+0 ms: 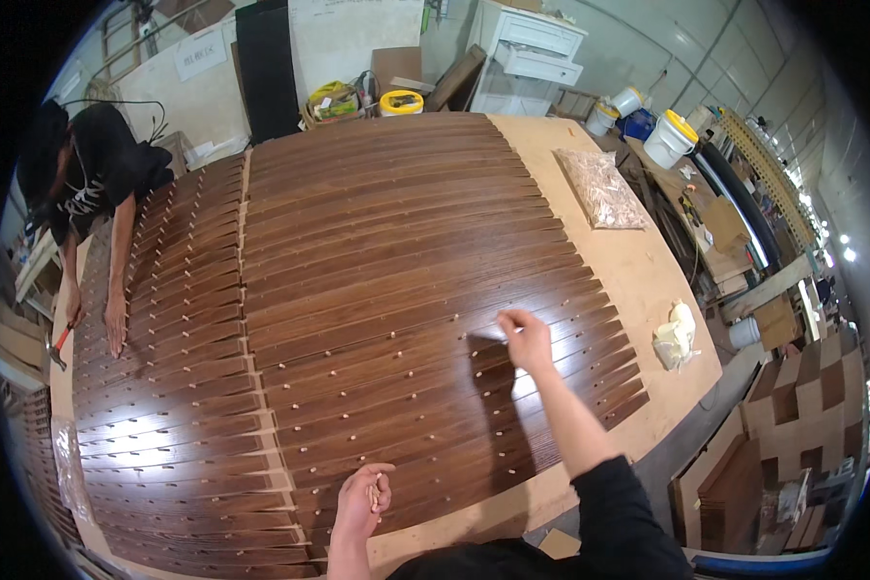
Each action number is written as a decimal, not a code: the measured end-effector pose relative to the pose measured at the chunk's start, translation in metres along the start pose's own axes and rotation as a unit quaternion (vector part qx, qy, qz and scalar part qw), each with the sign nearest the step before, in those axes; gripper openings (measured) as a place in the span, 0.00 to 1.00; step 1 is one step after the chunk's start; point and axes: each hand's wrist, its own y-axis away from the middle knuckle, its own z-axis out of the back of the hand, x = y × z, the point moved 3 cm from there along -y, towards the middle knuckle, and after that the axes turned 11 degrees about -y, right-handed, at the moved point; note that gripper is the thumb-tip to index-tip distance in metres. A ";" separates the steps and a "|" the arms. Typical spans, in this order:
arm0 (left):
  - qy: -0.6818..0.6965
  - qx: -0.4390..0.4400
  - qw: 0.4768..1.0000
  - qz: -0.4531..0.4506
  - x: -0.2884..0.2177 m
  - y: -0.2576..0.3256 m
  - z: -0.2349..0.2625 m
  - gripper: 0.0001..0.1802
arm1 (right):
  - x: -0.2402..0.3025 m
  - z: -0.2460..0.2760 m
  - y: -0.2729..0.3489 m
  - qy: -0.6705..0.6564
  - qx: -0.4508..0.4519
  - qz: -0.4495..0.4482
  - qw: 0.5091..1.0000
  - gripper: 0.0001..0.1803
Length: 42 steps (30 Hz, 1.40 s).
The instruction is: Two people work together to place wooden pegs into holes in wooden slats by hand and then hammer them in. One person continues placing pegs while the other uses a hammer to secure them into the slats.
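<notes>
From the head camera we looked down at a big table covered with long dark brown wooden slats point(387, 251) lying side by side, many of them with small pale wooden pegs point(393, 333) standing up out of little holes. Our right hand point(525, 338) was stretched far out over the slats, its fingertips pinched together on what looked like one small peg, right at a slat. Our left hand point(362, 498) was close to us, near the table's front edge, curled around a little bunch of pale pegs. We judged that we were in the middle of putting pegs into holes, one at a time. The next move would need a straight push down, then a fresh peg from the left hand. A clear bag of pale pegs point(599, 188) lay far off on the light wooden tabletop point(648, 290). Another person point(97, 174) leaned over the slats on the left side.
</notes>
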 end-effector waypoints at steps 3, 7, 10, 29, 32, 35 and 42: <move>-0.050 -0.005 0.998 0.041 -0.002 0.006 -0.002 0.18 | -0.052 0.019 -0.043 0.072 -0.010 -0.058 0.996 0.15; -0.069 0.001 0.997 0.038 -0.007 0.016 -0.011 0.18 | -0.069 0.016 -0.064 0.185 0.012 -0.064 0.981 0.17; -0.071 0.009 0.997 0.028 -0.002 0.019 -0.013 0.16 | -0.056 0.011 -0.071 0.206 0.064 -0.038 0.976 0.14; -0.026 -0.008 0.999 -0.042 0.049 0.079 -0.005 0.04 | 0.000 0.023 0.103 -0.051 -0.100 0.007 0.994 0.20; -0.003 0.009 1.000 -0.015 0.061 0.087 -0.011 0.05 | 0.034 0.015 0.194 -0.105 0.034 -0.086 0.990 0.16; -0.021 0.075 0.997 -0.012 0.070 0.079 -0.031 0.05 | 0.063 0.005 0.273 -0.148 0.187 -0.096 0.966 0.16; -0.164 0.078 0.983 0.036 0.085 0.060 -0.067 0.12 | 0.079 0.015 0.321 -0.213 0.231 -0.143 0.938 0.18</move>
